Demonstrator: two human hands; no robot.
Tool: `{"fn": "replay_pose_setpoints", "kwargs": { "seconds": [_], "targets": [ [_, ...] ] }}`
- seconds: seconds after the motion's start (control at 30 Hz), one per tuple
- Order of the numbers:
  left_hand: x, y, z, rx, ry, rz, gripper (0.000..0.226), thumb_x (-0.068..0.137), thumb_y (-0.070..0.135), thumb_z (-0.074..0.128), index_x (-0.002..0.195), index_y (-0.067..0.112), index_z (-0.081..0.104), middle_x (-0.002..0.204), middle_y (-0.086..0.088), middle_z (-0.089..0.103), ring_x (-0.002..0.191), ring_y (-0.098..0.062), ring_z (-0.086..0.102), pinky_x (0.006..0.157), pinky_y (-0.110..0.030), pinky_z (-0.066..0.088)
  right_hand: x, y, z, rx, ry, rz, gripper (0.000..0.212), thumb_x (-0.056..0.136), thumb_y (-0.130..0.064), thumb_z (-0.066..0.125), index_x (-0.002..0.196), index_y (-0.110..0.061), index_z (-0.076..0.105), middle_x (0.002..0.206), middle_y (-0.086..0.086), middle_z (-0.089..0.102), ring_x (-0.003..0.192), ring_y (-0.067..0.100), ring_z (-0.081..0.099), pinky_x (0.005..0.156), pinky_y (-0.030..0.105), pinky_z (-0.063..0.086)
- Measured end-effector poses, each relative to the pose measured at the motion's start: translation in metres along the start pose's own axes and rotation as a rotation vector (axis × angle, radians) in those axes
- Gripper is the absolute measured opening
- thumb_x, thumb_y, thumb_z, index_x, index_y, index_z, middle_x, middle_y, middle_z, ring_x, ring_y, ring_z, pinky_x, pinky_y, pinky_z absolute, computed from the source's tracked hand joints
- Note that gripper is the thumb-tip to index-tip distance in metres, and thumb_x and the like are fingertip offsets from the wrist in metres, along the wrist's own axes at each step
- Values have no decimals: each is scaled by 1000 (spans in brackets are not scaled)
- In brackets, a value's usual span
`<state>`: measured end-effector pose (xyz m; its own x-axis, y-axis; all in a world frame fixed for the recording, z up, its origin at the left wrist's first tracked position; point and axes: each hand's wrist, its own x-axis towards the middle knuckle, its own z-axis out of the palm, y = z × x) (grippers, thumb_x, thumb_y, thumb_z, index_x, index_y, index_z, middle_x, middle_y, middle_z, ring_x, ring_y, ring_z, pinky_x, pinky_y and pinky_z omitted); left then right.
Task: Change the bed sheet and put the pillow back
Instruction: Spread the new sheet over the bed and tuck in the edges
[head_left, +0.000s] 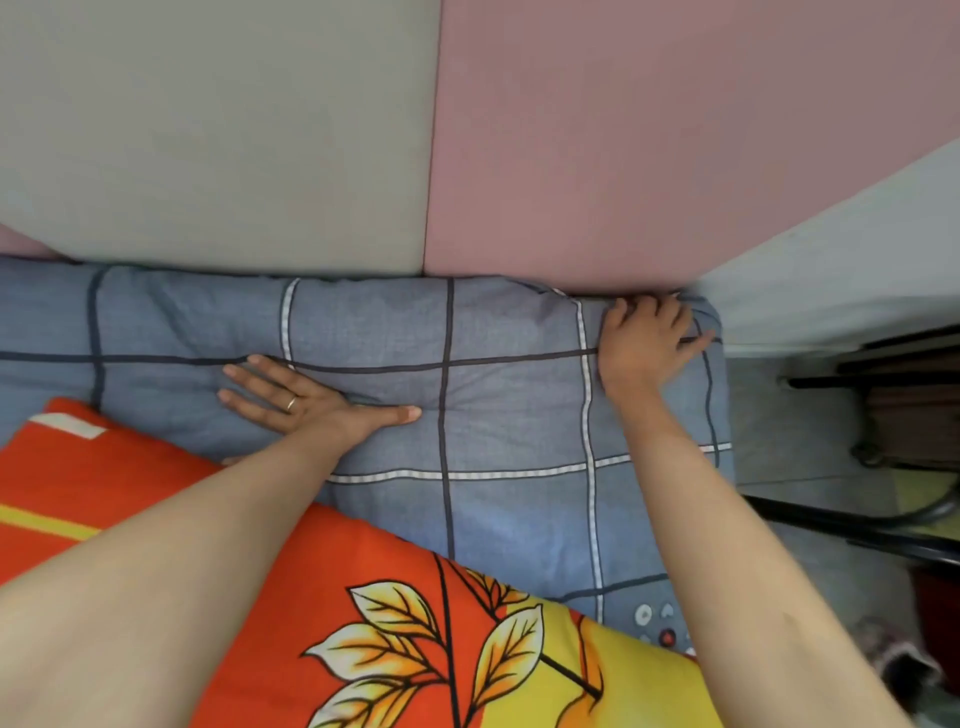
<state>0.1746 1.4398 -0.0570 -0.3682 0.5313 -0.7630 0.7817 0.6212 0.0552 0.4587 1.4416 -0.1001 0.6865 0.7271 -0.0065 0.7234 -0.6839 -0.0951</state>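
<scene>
A blue-grey checked bed sheet (509, 415) covers the mattress up to the padded headboard. My left hand (306, 400) lies flat on it with fingers spread, pressing the cloth down; a ring shows on one finger. My right hand (647, 338) is at the far right corner of the mattress, its fingers curled over the sheet's edge where it meets the headboard. An orange and yellow pillow (291, 587) with a leaf print lies across the near part of the bed, under my left forearm.
The headboard has a grey panel (218, 135) and a pink panel (649, 130). A pale wall (852, 270) stands at the right. Beside the bed there are dark metal furniture legs (893, 415) on a tiled floor (800, 447).
</scene>
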Motion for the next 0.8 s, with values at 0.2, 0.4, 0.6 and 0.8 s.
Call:
{"fn": "replay_pose_setpoints", "kwargs": {
  "seconds": [0.2,0.4,0.6,0.8],
  "targets": [
    [3,-2,-1,-2,7,3,177,24,79,75,136,2,-39,144,-19,-43,134,-34,-39,108,-55,-19,-88,37,3,-71,-99,-583,59,91,-46,33,148,-30,28,156,-3,27,143,31,18,107,69,0],
    [8,-1,5,-54,15,-2,182,1,82,57,135,8,-41,143,-11,-46,134,-31,-40,108,-64,-12,-92,52,25,-46,-53,-403,66,85,-38,33,150,-24,25,156,-1,28,143,26,21,109,68,4],
    [0,-13,20,-70,138,104,167,30,80,72,142,12,-33,150,-6,-37,139,-27,-32,101,-72,-9,-89,58,29,16,-15,-405,69,81,-33,35,149,-24,26,155,-1,29,142,24,20,109,67,2],
    [-4,-31,35,-54,281,219,148,48,81,65,148,12,-20,156,-8,-24,143,-26,-22,102,-70,-11,-89,56,31,13,-26,-412,69,82,-32,33,150,-23,23,156,-1,26,142,25,18,109,68,2]
  ]
}}
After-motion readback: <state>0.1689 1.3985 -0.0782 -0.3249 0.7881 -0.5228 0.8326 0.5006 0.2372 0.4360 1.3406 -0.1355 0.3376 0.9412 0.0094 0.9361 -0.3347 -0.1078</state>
